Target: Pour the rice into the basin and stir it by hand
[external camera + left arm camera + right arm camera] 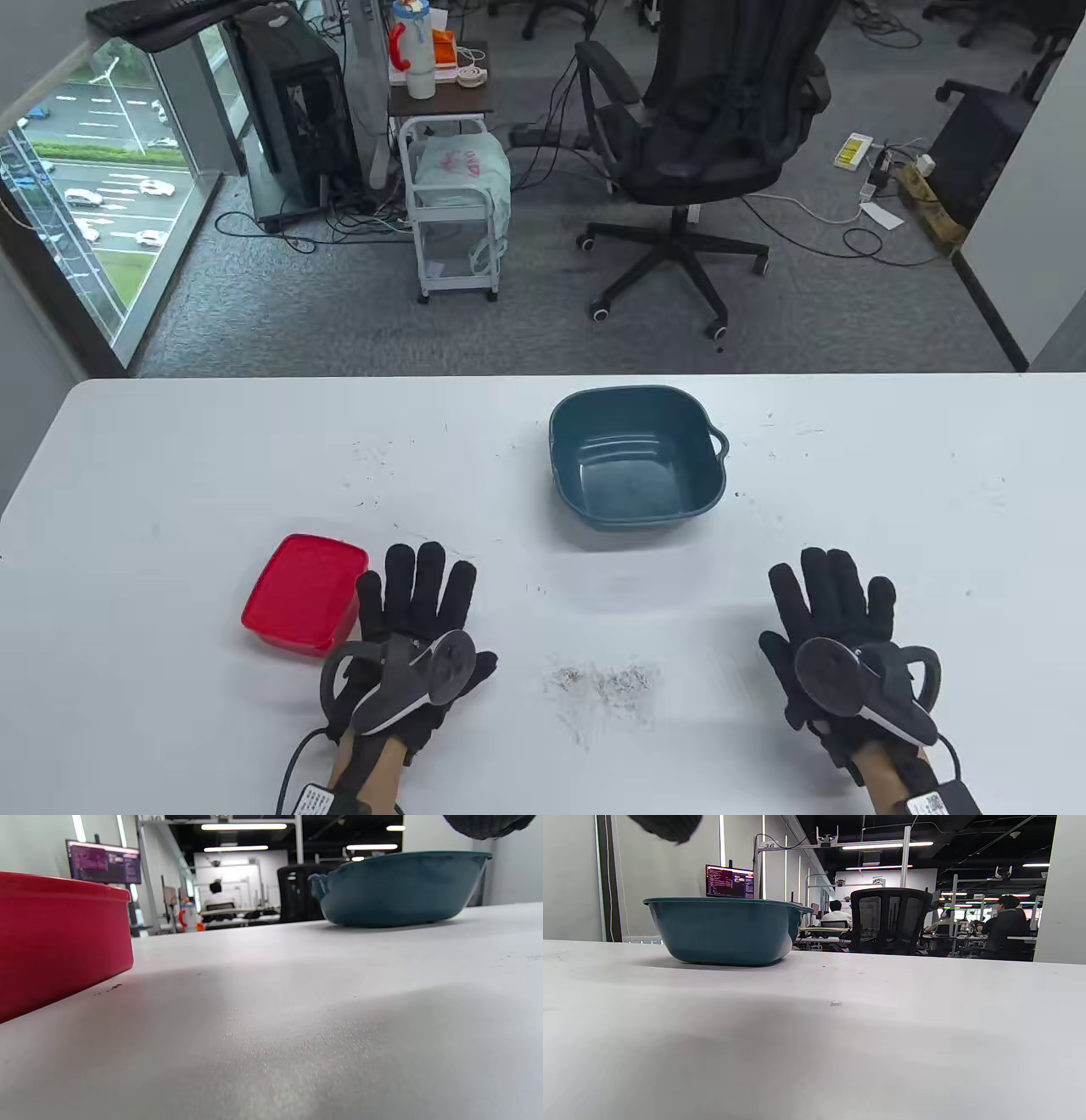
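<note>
Table view: both my hands lie flat, fingers spread, holding nothing; left hand (407, 628) just beside the red container (304, 592), presumably the rice, right hand (836, 632) well apart. Left wrist view: the basin (398, 889) stands ahead. Right wrist view: it waits, ready for pouring.

Grey carpet (254, 323) runs beyond the white bench (170, 475), with a black office chair (704, 127) on castors, a white trolley (454, 212) and a black computer tower (293, 110) amid trailing cables. A floor-level window (93, 195) at the left shows a road with cars. Strip lights (882, 845) glow over distant desks.
</note>
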Available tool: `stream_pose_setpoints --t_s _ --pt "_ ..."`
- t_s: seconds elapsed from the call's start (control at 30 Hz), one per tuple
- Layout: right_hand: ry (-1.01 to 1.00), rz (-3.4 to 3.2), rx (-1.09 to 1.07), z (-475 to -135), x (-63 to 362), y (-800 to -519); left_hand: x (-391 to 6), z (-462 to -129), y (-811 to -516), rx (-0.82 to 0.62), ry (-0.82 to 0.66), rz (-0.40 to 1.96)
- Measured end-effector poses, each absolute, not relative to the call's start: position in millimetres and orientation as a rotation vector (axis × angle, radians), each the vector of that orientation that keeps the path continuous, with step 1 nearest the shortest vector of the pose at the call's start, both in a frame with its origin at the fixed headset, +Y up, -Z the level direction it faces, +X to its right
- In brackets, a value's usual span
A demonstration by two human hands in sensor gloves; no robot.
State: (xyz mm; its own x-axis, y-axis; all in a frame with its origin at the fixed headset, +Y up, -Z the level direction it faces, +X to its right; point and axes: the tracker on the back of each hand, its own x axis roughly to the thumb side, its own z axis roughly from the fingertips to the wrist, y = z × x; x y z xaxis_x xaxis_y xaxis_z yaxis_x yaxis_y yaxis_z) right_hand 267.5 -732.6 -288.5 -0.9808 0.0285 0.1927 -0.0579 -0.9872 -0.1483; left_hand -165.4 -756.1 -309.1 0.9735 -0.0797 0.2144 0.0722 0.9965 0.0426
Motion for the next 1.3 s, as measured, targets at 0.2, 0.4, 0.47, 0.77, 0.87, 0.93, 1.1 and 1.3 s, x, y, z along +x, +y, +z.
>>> stream_pose_setpoints --t_s 0.2,0.4,0.47,0.77,0.87,0.93,1.1,1.3 --pt "-0.205 3.051 0.298 -289 268 -734 -164 -309 -756 0.028 -0.223 -0.065" --pt "-0.189 3.028 0.285 -290 270 -734 -166 -311 -757 0.02 -0.216 -0.047" --pt "-0.176 3.014 0.284 -290 270 -735 -167 -311 -757 0.017 -0.214 -0.042" --pt "-0.145 3.006 0.293 -291 270 -736 -177 -313 -756 0.028 -0.163 -0.005" --pt "-0.153 2.989 0.299 -289 271 -735 -183 -320 -753 0.045 -0.086 0.013" --pt "-0.145 2.981 0.297 -289 272 -734 -186 -328 -748 0.017 -0.028 0.008" --pt "-0.151 2.968 0.294 -285 273 -732 -215 -349 -725 0.062 0.101 -0.059" --pt "-0.162 2.943 0.299 -283 272 -728 -281 -373 -722 -0.072 0.293 0.138"
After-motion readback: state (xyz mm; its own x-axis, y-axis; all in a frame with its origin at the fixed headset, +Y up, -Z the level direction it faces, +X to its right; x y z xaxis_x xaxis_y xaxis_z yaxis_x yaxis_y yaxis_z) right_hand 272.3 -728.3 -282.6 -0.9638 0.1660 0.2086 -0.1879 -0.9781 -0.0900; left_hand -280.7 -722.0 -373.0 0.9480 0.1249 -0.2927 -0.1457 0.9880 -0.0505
